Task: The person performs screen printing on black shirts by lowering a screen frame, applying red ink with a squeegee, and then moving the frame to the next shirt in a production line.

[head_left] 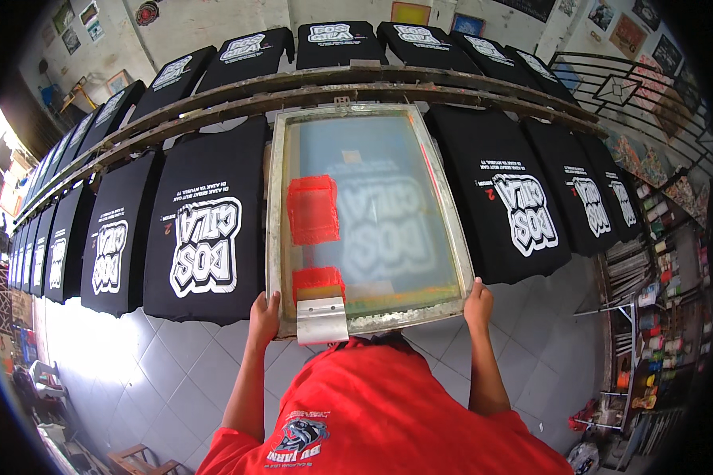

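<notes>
A screen printing frame [276, 229] with a pale, see-through mesh lies over a black shirt in the near row. My left hand [264, 318] grips its near left corner, thumb up along the side. At the near right corner my right hand [478, 304] holds the frame's edge. Red ink [313, 210] is spread in two patches on the mesh's left side. A squeegee with a flat metal holder [322, 320] rests at the near left end, over the lower patch. The white print beneath shows blurred through the mesh. My fingers under the frame are hidden.
Black shirts with white lettering line both sides, such as one at left [206, 222] and one at right [499, 190]. Wooden rails [325, 79] run behind the frame. A shelf of ink containers [650, 324] stands right. Grey tiles [174, 356] cover the floor.
</notes>
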Demonstrator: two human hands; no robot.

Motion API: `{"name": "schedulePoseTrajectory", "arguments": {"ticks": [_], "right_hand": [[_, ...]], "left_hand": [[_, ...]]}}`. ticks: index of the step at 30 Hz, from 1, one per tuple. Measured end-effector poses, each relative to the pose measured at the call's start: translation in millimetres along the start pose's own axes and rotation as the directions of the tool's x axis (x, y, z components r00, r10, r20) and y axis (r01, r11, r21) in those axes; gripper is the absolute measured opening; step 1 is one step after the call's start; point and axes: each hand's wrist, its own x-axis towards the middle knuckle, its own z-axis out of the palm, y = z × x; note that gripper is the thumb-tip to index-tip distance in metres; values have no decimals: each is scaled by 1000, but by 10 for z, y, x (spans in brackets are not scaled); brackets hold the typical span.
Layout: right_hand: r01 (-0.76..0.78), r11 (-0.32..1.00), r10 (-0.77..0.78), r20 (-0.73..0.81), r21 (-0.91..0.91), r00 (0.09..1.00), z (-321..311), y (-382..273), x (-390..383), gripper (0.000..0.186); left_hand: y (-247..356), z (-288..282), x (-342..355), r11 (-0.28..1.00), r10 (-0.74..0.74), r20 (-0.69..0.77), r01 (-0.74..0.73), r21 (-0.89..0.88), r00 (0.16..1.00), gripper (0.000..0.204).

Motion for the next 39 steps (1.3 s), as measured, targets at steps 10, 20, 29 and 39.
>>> {"name": "schedulePoseTrajectory", "arguments": {"ticks": [10, 20, 29, 39], "right_hand": [[-19, 999, 18, -46, -38, 999, -96, 42, 27, 63], [-17, 1000, 18, -30, 21, 999, 41, 163, 72, 60], [546, 835, -534, 137, -67, 834, -139, -1009, -593, 41], [946, 303, -721, 676, 113, 150, 587, -1936, -1337, 40]], "left_hand": [[104, 94, 2, 1000, -30, 49, 30, 0, 998, 43], [-248, 267, 82, 999, -33, 6, 34, -32, 999, 44], [-210, 283, 64, 981, -77, 1, 75, 179, 997, 65], [-177, 297, 66, 995, -67, -5, 68, 78, 998, 48]]}}
